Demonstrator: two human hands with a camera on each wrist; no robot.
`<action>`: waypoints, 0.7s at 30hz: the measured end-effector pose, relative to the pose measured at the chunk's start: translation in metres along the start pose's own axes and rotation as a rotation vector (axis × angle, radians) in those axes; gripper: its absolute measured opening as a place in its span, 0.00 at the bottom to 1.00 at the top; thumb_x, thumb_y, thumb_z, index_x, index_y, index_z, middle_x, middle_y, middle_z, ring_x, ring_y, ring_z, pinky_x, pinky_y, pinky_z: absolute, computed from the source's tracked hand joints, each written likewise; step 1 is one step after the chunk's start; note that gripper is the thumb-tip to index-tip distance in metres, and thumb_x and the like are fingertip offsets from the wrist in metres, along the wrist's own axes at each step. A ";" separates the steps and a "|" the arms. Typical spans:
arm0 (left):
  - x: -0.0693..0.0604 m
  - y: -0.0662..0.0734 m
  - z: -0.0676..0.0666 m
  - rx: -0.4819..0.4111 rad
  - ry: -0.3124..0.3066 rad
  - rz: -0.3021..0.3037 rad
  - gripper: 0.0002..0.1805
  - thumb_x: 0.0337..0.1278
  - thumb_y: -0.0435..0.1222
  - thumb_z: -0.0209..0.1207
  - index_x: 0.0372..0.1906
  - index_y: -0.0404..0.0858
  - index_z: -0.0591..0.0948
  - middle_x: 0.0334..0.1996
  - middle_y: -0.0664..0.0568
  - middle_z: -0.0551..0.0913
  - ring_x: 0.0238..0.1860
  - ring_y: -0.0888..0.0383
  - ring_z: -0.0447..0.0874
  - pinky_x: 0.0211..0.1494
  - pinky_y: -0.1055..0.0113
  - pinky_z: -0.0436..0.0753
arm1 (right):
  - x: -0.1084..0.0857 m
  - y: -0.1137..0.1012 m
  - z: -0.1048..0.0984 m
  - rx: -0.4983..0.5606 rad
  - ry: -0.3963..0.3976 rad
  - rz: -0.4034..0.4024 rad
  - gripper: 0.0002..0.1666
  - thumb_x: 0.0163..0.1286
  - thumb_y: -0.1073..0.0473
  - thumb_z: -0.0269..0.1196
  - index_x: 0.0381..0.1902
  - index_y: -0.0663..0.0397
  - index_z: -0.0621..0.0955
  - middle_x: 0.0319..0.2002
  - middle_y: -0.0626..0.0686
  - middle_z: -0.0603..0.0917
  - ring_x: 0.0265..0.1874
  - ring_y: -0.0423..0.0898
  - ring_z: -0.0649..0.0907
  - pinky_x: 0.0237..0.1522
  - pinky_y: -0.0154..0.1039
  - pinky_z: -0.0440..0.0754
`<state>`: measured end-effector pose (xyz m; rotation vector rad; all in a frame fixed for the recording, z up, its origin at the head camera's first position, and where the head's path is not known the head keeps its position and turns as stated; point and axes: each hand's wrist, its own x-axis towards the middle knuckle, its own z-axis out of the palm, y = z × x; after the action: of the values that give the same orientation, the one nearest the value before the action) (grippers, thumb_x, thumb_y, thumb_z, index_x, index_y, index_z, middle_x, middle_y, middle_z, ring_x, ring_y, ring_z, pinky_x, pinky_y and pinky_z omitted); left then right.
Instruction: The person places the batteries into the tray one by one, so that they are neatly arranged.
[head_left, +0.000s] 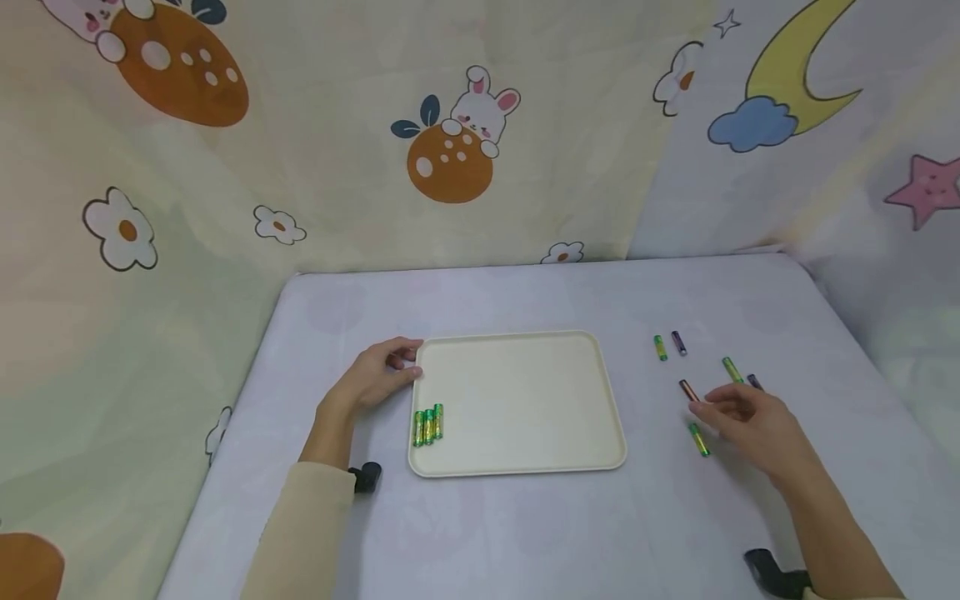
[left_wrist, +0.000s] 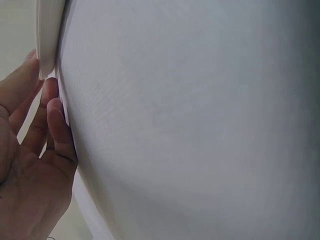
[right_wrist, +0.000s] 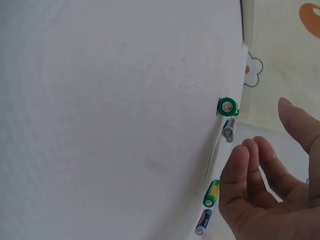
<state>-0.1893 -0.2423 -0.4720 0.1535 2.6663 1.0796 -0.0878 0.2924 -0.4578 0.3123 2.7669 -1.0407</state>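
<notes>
A cream tray [head_left: 517, 404] lies on the table, and my left hand [head_left: 382, 372] pinches its upper left edge. The left wrist view shows the thumb on the rim of the tray [left_wrist: 47, 40] and fingers at its underside. Three green batteries [head_left: 428, 426] lie side by side in the tray's lower left part. My right hand [head_left: 757, 425] hovers close to a brown battery [head_left: 687, 389], thumb and fingers apart. Nothing shows between its fingers in the right wrist view. A green battery [head_left: 699, 439] lies just below that hand; another green battery [head_left: 732, 369] lies above it.
Farther back on the right lie a small green battery [head_left: 661, 347] and a dark battery [head_left: 678, 342]. Another dark battery [head_left: 755, 382] is partly behind the right hand. A white cloth [head_left: 517, 533] covers the table, and a printed curtain [head_left: 330, 150] hangs behind it.
</notes>
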 end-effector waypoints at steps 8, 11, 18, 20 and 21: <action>0.002 0.000 0.000 0.019 0.005 0.002 0.29 0.66 0.43 0.67 0.70 0.48 0.76 0.56 0.53 0.82 0.54 0.53 0.77 0.59 0.54 0.74 | 0.001 0.011 -0.002 -0.050 -0.069 0.007 0.44 0.70 0.31 0.64 0.61 0.65 0.75 0.52 0.65 0.82 0.49 0.60 0.80 0.39 0.45 0.78; 0.002 -0.001 0.000 0.012 0.008 -0.003 0.29 0.66 0.42 0.67 0.70 0.48 0.77 0.55 0.53 0.82 0.54 0.53 0.77 0.59 0.55 0.74 | 0.001 0.010 -0.002 -0.075 -0.077 -0.001 0.42 0.68 0.32 0.66 0.59 0.64 0.77 0.47 0.60 0.84 0.45 0.55 0.81 0.37 0.42 0.76; 0.001 -0.001 0.000 0.020 0.007 -0.011 0.29 0.66 0.43 0.67 0.71 0.48 0.76 0.56 0.53 0.82 0.54 0.53 0.77 0.58 0.56 0.74 | 0.005 0.003 0.003 -0.108 -0.098 0.011 0.39 0.64 0.36 0.71 0.56 0.65 0.80 0.37 0.52 0.86 0.36 0.49 0.80 0.34 0.39 0.75; 0.001 0.000 0.000 0.018 0.007 -0.011 0.29 0.67 0.43 0.67 0.71 0.48 0.76 0.56 0.53 0.82 0.54 0.53 0.77 0.58 0.55 0.74 | 0.006 0.001 0.004 -0.112 -0.103 0.007 0.38 0.64 0.38 0.72 0.54 0.66 0.80 0.35 0.51 0.86 0.35 0.49 0.80 0.34 0.39 0.75; 0.000 0.000 0.000 0.017 0.006 -0.011 0.29 0.67 0.43 0.67 0.71 0.48 0.76 0.56 0.53 0.82 0.54 0.53 0.77 0.59 0.55 0.74 | 0.006 0.000 0.004 -0.116 -0.103 0.004 0.37 0.64 0.39 0.72 0.54 0.66 0.80 0.35 0.51 0.86 0.34 0.48 0.81 0.33 0.40 0.75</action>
<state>-0.1895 -0.2418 -0.4720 0.1388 2.6793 1.0558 -0.0936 0.2904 -0.4627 0.2416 2.7190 -0.8654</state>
